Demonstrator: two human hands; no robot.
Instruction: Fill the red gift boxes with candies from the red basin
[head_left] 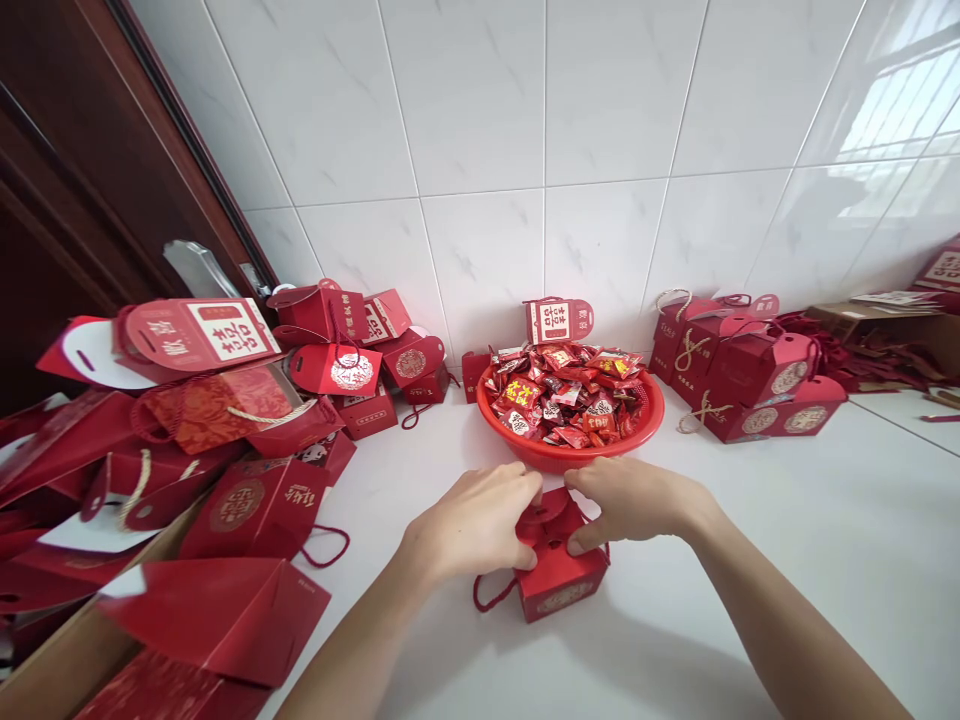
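A small red gift box (564, 580) with a gold pattern on its front stands on the white tabletop in front of me. My left hand (476, 520) grips its top flap from the left, thumb toward me and fingers behind. From the right, my right hand (634, 505) pinches the top in the same way. A dark red cord (491, 595) loops out on the box's left side. Just behind the box sits a red plastic basket (652, 425) heaped with wrapped candies (570, 395). What is inside the box is hidden.
Many red gift boxes (247, 505) are piled on the left, partly in a cardboard carton. More boxes with rope handles (739, 370) are grouped on the right. One upright box (559, 320) leans behind the basket by the tiled wall (480, 100). An open brown carton (885, 325) lies far right.
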